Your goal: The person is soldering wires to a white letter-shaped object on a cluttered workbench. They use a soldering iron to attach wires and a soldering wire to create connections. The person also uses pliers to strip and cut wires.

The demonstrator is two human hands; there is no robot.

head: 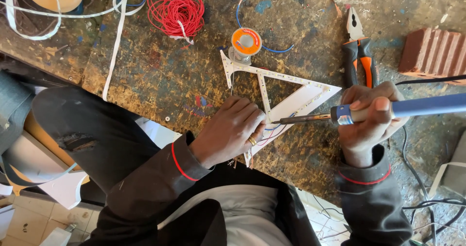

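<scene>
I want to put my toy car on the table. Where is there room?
Bare bench shows between the red wire coil and the left hand, and between the white triangular LED frame and the orange-handled pliers. It is crowded around the orange solder spool and where the right hand holds the blue-handled soldering iron.

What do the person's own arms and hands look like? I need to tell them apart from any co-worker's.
Both arms wear dark grey long sleeves, each with a thin red line around the cuff. The left hand is bare with a gold ring on one finger. The right hand is bare, no ring visible.
</scene>
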